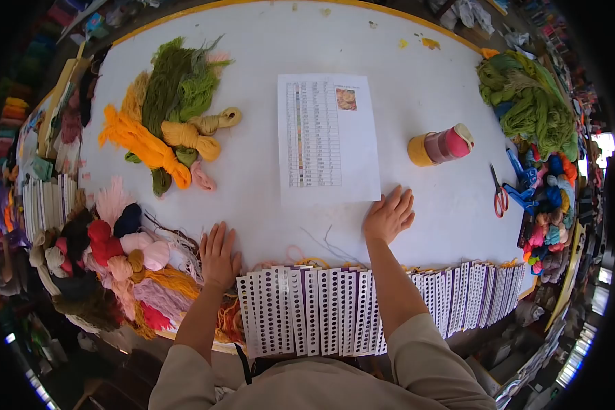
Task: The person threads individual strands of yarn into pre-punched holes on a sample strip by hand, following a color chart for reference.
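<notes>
My left hand (219,255) lies flat near the front edge of the white table, fingers stretched out, beside a heap of mixed yarn skeins (137,253). Flat on the tabletop, fingers spread, my right hand (389,214) rests just below the lower right corner of a printed paper sheet (359,150). The sheet bears a table of rows with small colour patches and a little picture. Neither hand holds anything. Between my arms, a row of white punched cards (314,311) lines the front edge. Loose grey thread (328,244) lies behind them.
Green, orange and tan skeins (174,123) lie at the left. Two thread cones (444,145) lie right of the sheet. Farther right are red-handled scissors (500,201), a blue tool (523,181), a green yarn pile (533,102) and small coloured yarn balls (550,225).
</notes>
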Tool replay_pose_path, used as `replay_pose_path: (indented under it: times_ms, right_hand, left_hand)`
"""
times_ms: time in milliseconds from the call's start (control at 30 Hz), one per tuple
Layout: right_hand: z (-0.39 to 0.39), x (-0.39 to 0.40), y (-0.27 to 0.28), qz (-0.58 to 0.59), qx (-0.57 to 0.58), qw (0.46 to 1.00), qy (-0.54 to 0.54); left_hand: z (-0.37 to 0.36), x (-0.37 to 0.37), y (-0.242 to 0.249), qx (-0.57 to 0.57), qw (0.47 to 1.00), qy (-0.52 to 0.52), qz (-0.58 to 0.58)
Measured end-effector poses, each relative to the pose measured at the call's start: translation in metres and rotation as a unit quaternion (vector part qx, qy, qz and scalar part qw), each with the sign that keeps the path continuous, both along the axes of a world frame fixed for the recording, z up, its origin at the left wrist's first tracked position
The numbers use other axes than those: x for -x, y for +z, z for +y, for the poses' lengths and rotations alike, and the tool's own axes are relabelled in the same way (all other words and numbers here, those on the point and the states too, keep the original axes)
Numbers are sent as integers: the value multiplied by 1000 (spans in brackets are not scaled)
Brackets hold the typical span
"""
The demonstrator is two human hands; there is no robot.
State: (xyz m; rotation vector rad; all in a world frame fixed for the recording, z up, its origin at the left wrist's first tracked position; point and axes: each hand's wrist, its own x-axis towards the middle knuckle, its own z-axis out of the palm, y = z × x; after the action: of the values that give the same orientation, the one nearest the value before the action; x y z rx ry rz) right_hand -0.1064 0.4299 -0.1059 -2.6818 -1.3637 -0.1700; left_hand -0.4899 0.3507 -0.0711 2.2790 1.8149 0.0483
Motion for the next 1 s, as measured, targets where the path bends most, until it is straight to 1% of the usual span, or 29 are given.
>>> replay_pose_path:
  times_ms: [633, 700, 733, 800, 867, 933, 1000]
  right_hand:
    - [2, 2, 1, 2, 11, 1000, -3]
    - [1, 2, 0, -15, 15, 1000, -6]
    - [-1, -2, -8, -16, 16, 1000, -1]
    - [-1, -8, -22, -87, 4, 996, 10]
    - [-3, -18, -35, -142, -16, 989, 35]
    - [-4, -30, -50, -157, -23, 986, 50]
    - [-5, -51, -62, -108, -6, 991, 75]
  left_hand:
    - [2, 2, 2, 2, 1000, 10, -15]
    - [1, 3, 3, 0, 999, 13, -37]
    - [2, 2, 0, 0, 999, 19, -37]
    - [0, 4, -6, -18, 998, 17, -50]
    - [2, 4, 0, -8, 998, 21, -50]
    - [-2, 11, -8, -26, 997, 15, -69]
    - [-2, 13, -6, -15, 998, 14, -57]
